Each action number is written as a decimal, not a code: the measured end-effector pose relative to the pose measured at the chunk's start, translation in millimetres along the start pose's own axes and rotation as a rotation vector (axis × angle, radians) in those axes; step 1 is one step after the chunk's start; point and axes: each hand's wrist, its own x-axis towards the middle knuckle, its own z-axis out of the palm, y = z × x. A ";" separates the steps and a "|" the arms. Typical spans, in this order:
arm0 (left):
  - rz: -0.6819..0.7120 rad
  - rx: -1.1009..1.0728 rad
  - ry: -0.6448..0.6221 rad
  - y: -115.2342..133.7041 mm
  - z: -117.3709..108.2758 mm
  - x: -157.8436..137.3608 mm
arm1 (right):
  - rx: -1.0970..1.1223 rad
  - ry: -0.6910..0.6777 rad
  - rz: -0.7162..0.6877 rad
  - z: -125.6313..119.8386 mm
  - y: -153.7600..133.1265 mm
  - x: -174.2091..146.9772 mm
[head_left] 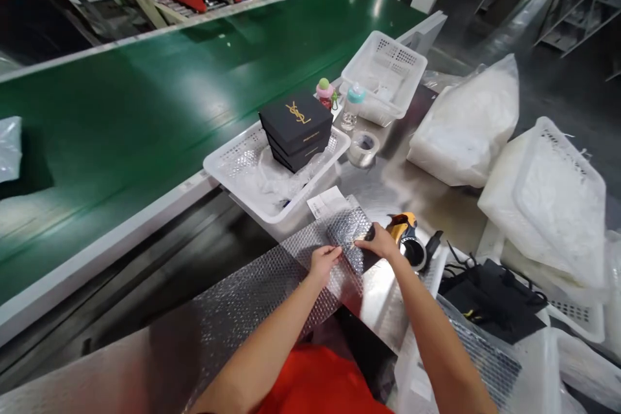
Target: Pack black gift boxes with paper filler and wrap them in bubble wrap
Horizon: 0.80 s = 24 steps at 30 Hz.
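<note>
A long sheet of bubble wrap [252, 291] runs from the lower left up to the metal table, with its end folded over a small dark box [350, 226]. My left hand [325, 264] pinches the wrap at the box's near left edge. On the right side, my right hand [382, 242] is closed around the wrapped box, its thumb on top. A white printed paper [326, 202] lies just beyond the box, partly under the wrap. To the right of my right hand is an orange and black tape dispenser [405, 229].
Ahead, a white basket [233, 171] holds black gift boxes [297, 119]. Near it stand a tape roll [363, 147], a bottle [351, 108] and another basket [383, 65]. Black paper bags [495, 301] and plastic-wrapped bundles [466, 123] occupy the right. A green conveyor [194, 77] crosses behind.
</note>
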 end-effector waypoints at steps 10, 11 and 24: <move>0.181 0.203 0.195 -2.3 16.4 -4.4 | -0.045 0.014 -0.024 -12.5 15.7 -6.8; 0.228 0.228 0.228 0.7 17.0 -8.9 | -0.053 0.023 -0.015 -10.2 14.4 -9.2; -0.064 0.158 0.227 21.9 31.4 -22.5 | -0.282 0.256 -0.025 11.0 -26.3 -53.9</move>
